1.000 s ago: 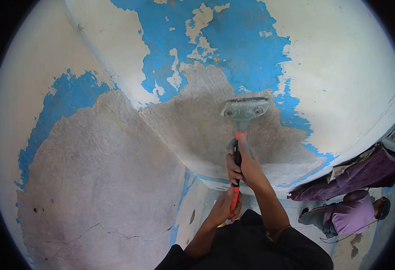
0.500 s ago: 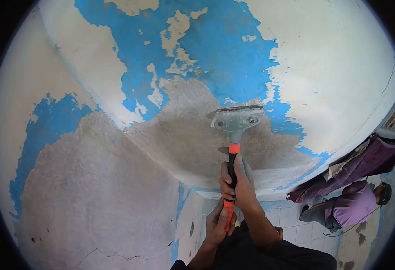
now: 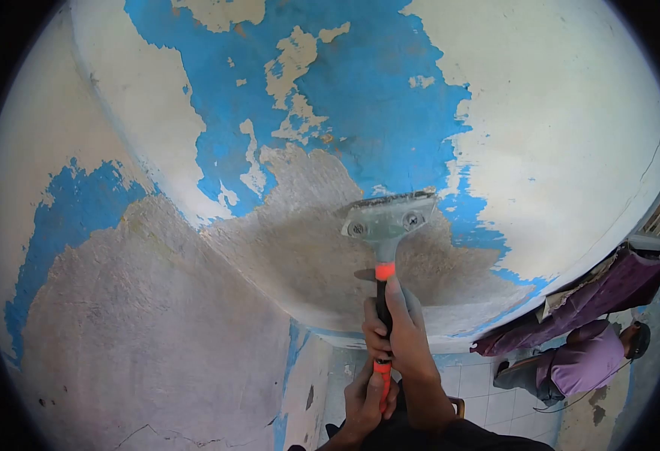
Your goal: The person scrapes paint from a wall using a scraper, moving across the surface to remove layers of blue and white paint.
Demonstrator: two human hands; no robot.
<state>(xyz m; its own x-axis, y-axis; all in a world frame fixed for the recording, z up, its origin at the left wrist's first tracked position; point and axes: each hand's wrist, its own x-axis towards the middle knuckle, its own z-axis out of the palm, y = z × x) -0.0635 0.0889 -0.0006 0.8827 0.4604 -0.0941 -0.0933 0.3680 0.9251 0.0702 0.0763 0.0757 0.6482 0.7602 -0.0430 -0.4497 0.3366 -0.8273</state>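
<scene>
A wide-bladed scraper has a grey metal head with two screws and a black and orange handle. Its blade edge lies at or very near the wall, along the lower border of the blue paint; contact is hard to make out. My right hand is wrapped round the black middle of the handle, thumb pointing up along it. Below it, my left hand grips the orange end of the handle. Bare grey plaster shows beneath the blade.
Cream paint borders the blue patch. An adjoining wall meets this one at a corner on the left. Lower right, a person in a purple shirt stands near a purple cloth. Pale floor tiles lie below.
The whole view has shifted, so the wall and hands appear lower. The scraper head has tilted slightly, its left end lower, and stays near the same paint border. Both hands keep hold.
</scene>
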